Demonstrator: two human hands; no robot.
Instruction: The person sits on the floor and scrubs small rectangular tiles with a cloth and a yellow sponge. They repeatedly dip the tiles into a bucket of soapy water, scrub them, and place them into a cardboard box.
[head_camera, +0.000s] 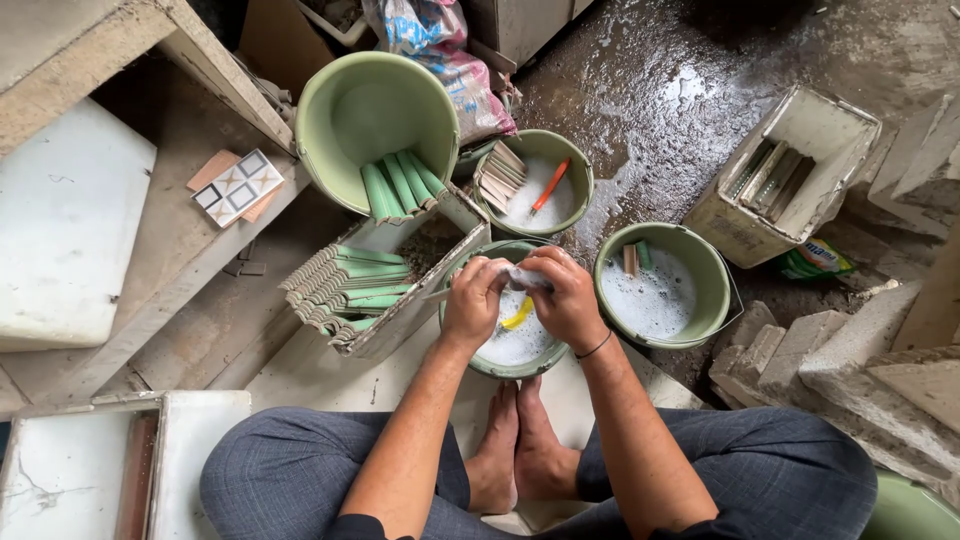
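Observation:
My left hand (474, 300) and my right hand (563, 295) meet over a green bucket (510, 368) of soapy water between my knees. Together they grip a narrow pale tile piece (518, 277), with a thin end sticking out to the left. A yellow brush (517, 314) floats in the foam below them. My bare feet rest on the floor just under the bucket.
A green bucket (720, 290) with foam stands to the right, another (580, 170) with tile strips and an orange brush behind. A big empty green bucket (330, 110) holds green trim tiles. A box of green tiles (345, 285) lies left, a white crate (745, 225) right.

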